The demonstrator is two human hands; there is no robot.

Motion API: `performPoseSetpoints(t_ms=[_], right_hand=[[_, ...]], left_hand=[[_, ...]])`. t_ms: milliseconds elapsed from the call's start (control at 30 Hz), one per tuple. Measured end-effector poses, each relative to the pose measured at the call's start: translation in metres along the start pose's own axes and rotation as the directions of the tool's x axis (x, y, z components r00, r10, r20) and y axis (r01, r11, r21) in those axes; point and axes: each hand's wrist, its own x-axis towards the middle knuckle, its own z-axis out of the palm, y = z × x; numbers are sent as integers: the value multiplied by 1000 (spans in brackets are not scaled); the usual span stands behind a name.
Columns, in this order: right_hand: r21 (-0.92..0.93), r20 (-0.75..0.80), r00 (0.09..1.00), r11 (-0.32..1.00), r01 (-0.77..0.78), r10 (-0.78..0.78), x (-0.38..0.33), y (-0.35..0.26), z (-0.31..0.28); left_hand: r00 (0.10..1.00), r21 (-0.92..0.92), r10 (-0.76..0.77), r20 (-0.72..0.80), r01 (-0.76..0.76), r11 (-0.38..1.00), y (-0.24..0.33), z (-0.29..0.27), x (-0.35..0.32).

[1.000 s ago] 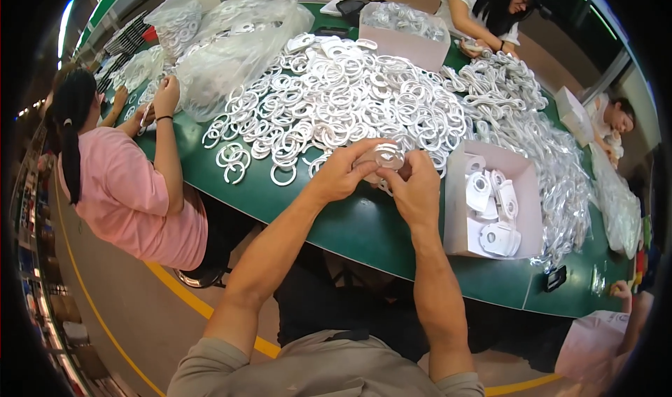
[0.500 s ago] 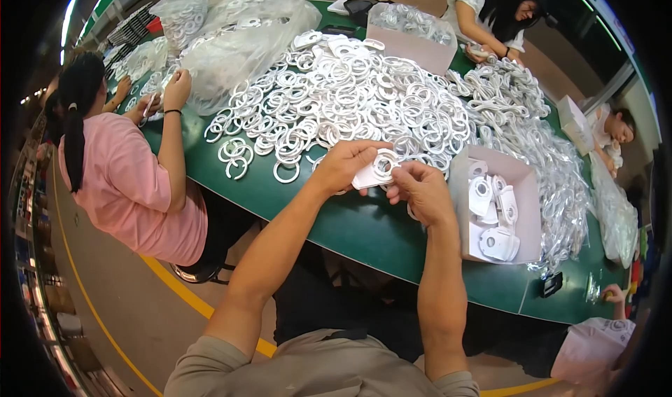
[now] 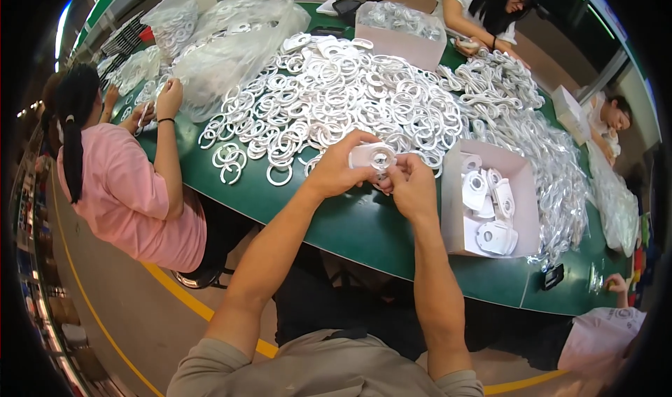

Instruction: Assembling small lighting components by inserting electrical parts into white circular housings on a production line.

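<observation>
Both of my hands meet over the near edge of the green table, at a white plastic part [image 3: 362, 157] with a flat body and a round opening at one end. My left hand [image 3: 334, 169] is closed around its flat end, thumb on top. At the round end, the fingers of my right hand [image 3: 414, 190] are pinched on the rim; what lies beneath the fingertips is hidden. Beyond my hands spreads a heap of white plastic rings [image 3: 350, 96]. Right of them stands an open white box [image 3: 453, 218] holding several similar white parts [image 3: 497, 237].
Coiled white cables [image 3: 500, 89] and clear-bagged pieces [image 3: 549, 166] cover the table's right side. A pale box [image 3: 402, 49] and large plastic bags [image 3: 231, 54] stand at the back. A co-worker in pink [image 3: 133, 187] sits at left; other people work at the far and right sides.
The white part has turned in my hands, from slanting down to the left to nearly level. Both hands have risen slightly, and my right fingers have shifted along the rim.
</observation>
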Motion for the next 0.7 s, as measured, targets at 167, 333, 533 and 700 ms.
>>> performPoseSetpoints(t_ms=[167,333,533,700], right_hand=[[-22,-75,994,997,73,-74,-2,-2,9],[-509,-34,832,726,462,-553,-13,-9,18],[-416,-135,848,806,421,-513,-12,-17,14],[-412,-23,917,840,353,-397,-15,-18,4]], left_hand=[[997,-266,-72,5,71,961,3,-2,1],[999,-328,-51,-6,46,944,2,-8,-5],[996,-324,-46,76,69,944,3,-8,-8],[989,-276,16,149,26,961,11,-5,-6]])
